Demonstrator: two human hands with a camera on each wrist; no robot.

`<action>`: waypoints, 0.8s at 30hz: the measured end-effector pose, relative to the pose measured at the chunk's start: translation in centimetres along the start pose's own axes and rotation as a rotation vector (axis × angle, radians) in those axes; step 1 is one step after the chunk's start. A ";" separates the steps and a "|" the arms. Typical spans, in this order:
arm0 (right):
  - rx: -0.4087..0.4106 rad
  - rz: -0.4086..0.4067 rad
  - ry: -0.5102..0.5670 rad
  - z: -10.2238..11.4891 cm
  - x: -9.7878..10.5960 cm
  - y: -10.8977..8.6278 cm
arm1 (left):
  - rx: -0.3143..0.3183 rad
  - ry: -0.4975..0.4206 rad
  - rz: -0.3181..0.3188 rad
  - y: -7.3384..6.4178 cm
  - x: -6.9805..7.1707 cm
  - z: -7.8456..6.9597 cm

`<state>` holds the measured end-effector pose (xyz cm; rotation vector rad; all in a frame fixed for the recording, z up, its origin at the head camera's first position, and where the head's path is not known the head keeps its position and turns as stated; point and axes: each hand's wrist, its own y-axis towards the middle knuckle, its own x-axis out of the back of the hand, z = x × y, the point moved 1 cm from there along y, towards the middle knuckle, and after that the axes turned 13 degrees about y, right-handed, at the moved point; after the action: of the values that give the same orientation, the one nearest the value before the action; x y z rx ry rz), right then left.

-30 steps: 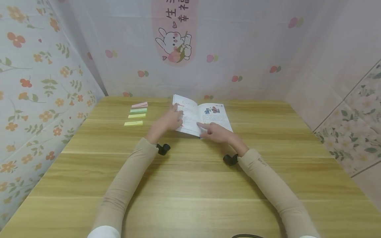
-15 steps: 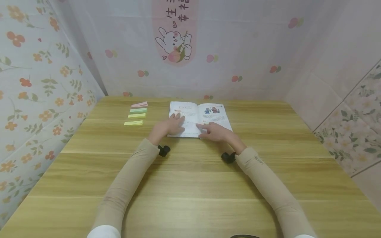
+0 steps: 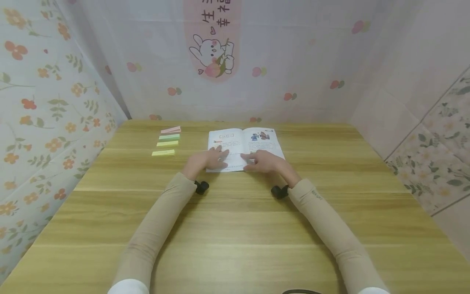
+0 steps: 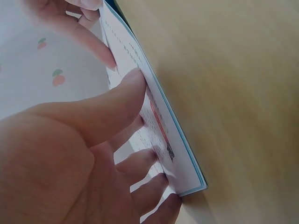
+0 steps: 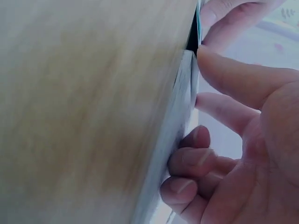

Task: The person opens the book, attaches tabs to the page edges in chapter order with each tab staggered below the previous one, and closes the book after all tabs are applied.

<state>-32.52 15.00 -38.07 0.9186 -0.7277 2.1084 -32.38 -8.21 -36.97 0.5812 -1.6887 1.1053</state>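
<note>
An open book (image 3: 235, 141) lies near the far side of the table, text on its left page and two coloured figures on its right page. Spread over the lower left page, my left hand (image 3: 213, 158) rests with its fingertips on the paper. In the left wrist view its thumb and fingers (image 4: 135, 165) press on the printed page. My right hand (image 3: 266, 161) touches the book beside the spine with its index finger and thumb. The right wrist view shows its other fingers (image 5: 189, 161) bent against the thick block of pages (image 5: 175, 107).
Left of the book, pink (image 3: 170, 130), green (image 3: 169, 136) and yellow (image 3: 167, 143) sticky-note strips lie in a column, with another yellow strip (image 3: 163, 153) nearest me. A dark cable (image 3: 301, 291) shows at the bottom edge. A patterned curtain (image 3: 308, 61) hangs behind the wooden table (image 3: 235, 228).
The left page, earlier raised and slanted, now lies flat. My left hand has slid down from its upper left side onto the lower part. The right hand has stayed near the spine.
</note>
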 end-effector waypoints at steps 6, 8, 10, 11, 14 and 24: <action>-0.033 -0.011 0.043 0.1 0.4 0.2 | 0.002 -0.015 -0.001 -0.1 -0.1 0.1; -0.046 -0.020 0.050 0.0 0.5 0.4 | 0.001 -0.022 0.002 -0.2 0.0 0.1; -0.042 -0.038 0.026 -0.2 0.7 0.8 | 0.001 -0.023 0.004 -0.2 0.0 0.1; -0.039 -0.047 0.012 -0.2 0.9 1.0 | 0.001 -0.024 0.004 -0.2 0.0 0.1; -0.028 -0.089 -0.052 -0.6 1.4 1.8 | 0.004 -0.023 0.003 -0.2 0.0 0.1; -0.076 -0.141 -0.151 -1.1 2.6 4.5 | -0.004 -0.026 0.004 -0.1 -0.2 0.2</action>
<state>-37.74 14.18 -37.61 1.0645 -0.7904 1.8910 -32.35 -8.47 -37.13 0.5922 -1.7151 1.1008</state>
